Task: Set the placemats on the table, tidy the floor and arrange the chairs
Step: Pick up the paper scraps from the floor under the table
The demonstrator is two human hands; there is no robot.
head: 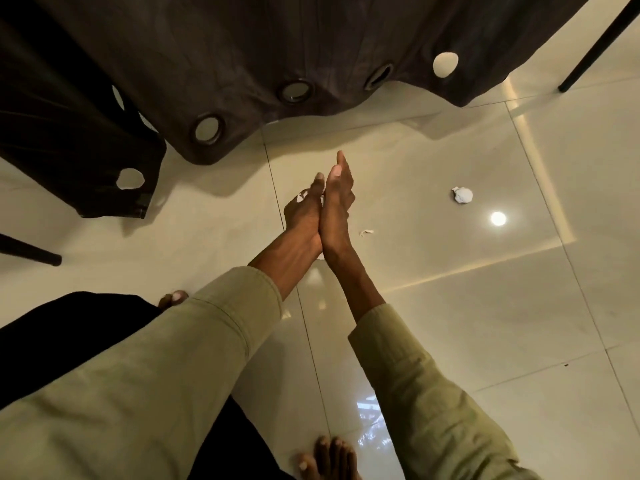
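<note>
White scraps of torn paper (pixel 302 196) show between the fingers of the left hand (pixel 302 211), which is curled round them low over the glossy cream tiled floor (pixel 450 323). The right hand (pixel 337 202) lies pressed against the left, palm to palm side, its fingers fairly straight and pointing forward; whether its grip has any paper of its own I cannot tell, since the inner side is hidden. A sliver of white also peeks out under the wrists.

Just beside the right hand, a small white paper shred (pixel 366 232) lies on the tile. Further to the right, well apart from the hands, sits a crumpled white paper ball (pixel 462 195), near the bright reflection of a ceiling lamp.

Beyond the hands, a dark grey curtain with metal eyelets (pixel 277 64) spills onto the floor. A thin black chair leg (pixel 595 46) stands at the upper right, and another black leg tip (pixel 31 252) shows at the left edge. The person's bare toes appear at the bottom.

The step in hand looks like the floor tidying: gathering litter into the hands. The next move likely calls for freeing the right hand to pinch up the nearby shred, then reaching across for the ball while the left keeps its load from slipping out.
</note>
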